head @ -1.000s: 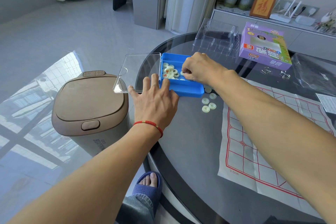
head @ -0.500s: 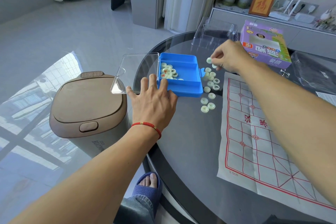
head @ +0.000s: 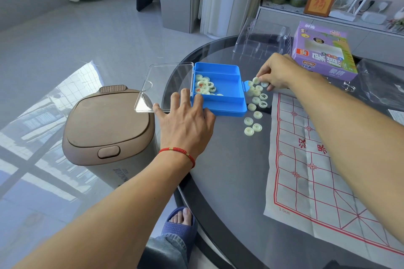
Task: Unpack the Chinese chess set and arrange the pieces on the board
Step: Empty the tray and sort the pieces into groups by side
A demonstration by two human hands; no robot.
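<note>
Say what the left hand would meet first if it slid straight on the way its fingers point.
The left hand lies flat; its fingers already touch the blue box at the near left corner, so the box likely comes first.

Case (head: 227,102) on table (head: 229,170), lid (head: 166,85) open to its left. Some pieces (head: 204,86) in case's left end; loose pieces (head: 254,113) right of case. Board sheet (head: 317,170) further right; carton (head: 323,52) behind sheet.

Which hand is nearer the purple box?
The right hand is nearer, just left of the purple box, pinching a piece. The left hand rests farther away, on the blue case.
</note>
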